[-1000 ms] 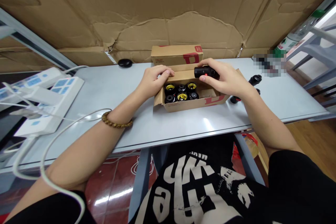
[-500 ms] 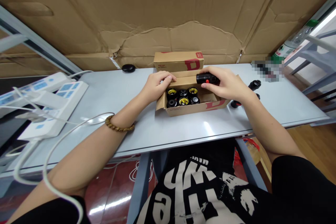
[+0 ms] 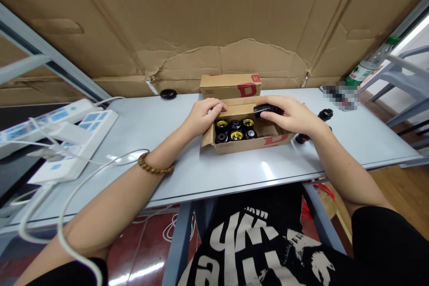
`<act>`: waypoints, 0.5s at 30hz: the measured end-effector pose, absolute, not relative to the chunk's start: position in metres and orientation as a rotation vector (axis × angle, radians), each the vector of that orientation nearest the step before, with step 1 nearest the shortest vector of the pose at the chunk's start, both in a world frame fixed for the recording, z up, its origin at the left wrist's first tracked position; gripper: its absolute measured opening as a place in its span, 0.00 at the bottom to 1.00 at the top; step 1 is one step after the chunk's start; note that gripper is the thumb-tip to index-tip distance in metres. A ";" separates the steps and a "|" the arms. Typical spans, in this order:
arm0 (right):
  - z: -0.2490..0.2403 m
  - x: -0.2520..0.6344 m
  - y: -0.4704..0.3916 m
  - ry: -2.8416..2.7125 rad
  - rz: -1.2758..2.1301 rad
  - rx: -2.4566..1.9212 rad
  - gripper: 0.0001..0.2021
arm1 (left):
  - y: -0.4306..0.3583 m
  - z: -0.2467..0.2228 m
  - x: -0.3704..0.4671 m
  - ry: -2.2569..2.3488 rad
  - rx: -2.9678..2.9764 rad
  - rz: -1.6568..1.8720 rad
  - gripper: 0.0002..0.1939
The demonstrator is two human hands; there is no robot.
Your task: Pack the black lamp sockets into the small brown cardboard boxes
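Black cylinder (image 3: pixel 266 110), clamped in the right hand (image 3: pixel 290 116) over the right part of the box (image 3: pixel 246 145), no longer shows its red mark: apparently turned, unseated; left hand (image 3: pixel 204 117) at far left corner, grip unclear.

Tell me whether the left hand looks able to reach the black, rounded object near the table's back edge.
Probably yes: the left hand is at the open brown cardboard box, and only pale, glossy tabletop shows between that hand and the black, rounded object.
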State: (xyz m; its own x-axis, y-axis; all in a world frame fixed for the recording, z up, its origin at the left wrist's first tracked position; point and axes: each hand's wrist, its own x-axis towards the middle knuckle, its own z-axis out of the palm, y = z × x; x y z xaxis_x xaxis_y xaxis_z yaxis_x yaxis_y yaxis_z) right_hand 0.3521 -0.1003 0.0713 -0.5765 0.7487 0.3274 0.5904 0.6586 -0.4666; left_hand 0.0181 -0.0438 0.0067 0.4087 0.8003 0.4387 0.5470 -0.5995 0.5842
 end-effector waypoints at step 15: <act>0.073 0.356 -0.103 -2.394 0.386 -1.175 0.22 | -0.043 0.006 0.018 1.159 2.330 0.991 0.27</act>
